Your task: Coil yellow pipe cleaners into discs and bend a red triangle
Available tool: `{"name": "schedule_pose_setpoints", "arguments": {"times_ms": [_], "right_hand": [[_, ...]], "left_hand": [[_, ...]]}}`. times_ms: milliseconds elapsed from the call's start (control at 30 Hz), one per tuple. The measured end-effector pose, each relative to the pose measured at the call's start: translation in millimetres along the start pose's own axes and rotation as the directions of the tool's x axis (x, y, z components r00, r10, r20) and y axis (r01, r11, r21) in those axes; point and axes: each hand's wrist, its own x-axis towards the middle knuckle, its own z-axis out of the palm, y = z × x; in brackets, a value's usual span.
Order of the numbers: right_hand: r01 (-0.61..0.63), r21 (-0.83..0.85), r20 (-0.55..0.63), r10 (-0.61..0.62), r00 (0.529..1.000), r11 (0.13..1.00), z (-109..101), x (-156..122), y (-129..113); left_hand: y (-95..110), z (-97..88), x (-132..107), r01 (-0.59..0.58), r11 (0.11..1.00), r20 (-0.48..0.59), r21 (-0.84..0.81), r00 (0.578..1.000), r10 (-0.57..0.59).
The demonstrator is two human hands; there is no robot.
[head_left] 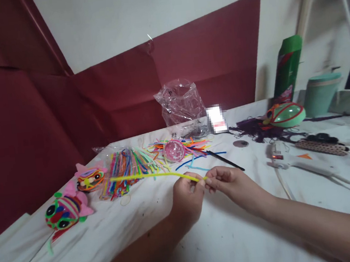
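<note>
A yellow pipe cleaner (155, 175) stretches out to the left above the white table, its right end pinched between both hands. My left hand (187, 195) is closed on it with thumb and fingers. Close beside it, fingertips nearly meeting, my right hand (224, 179) pinches the tip of the same pipe cleaner. Just beyond the hands lie a light blue pipe cleaner (198, 167), a dark blue one (186, 159) and a black stick-like piece (228, 160). A round clear-and-pink container (174, 150) rests on a pile of coloured pipe cleaners (196, 147).
On the left sit two colourful fish-like figures (66, 210) (90, 178) near a plastic bag of pipe cleaners (126, 166). To the right are a glue gun (303, 162) with cords, a dotted dark-edged object (322, 147), a green balloon-like piece (288, 115) and a teal bin (322, 94).
</note>
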Motion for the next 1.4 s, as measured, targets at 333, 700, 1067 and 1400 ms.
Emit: {"name": "schedule_pose_setpoints", "arguments": {"times_ms": [333,700,1067,1400], "right_hand": [[0.039,0.246,-0.020,-0.036,0.999,0.968,3,-3,6],[0.279,-0.514,0.144,-0.239,0.960,0.811,-14,-4,-3],[0.092,-0.045,0.008,-0.092,0.996,0.995,3,-9,-2],[0.253,-0.382,0.098,-0.234,0.967,0.889,-11,-1,-1]], "left_hand": [[7,5.0,-2,0.134,0.934,0.074,-0.330,0.990,-0.116],[4,-11.5,6,-0.215,0.948,0.193,0.234,0.966,0.171],[5,1.4,-5,0.004,0.985,0.062,-0.170,0.998,0.006],[5,-7.0,2,0.006,0.998,0.107,0.062,0.994,-0.012]]}}
